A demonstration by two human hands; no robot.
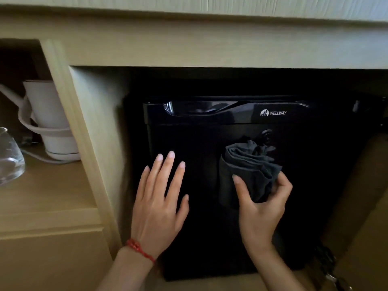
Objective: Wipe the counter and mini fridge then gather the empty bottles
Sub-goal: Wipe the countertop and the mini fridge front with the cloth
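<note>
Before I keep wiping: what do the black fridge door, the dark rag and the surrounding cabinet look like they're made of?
The black mini fridge door looks like glossy plastic or coated metal: its top trim catches highlights. The dark grey rag, gripped by the right hand, is soft woven cloth, bunched in folds. The pale beige cabinet frame looks like matte laminate or painted wood with faint grain; I cannot tell which.

Mini fridge: black plastic, glossy along the top trim, door face smooth and dark. Cloth: dark grey fabric, matt, crumpled in folds. Cabinet frame: pale wood, smooth satin finish. Kettle: white, matt. Jug: clear glass.
</note>
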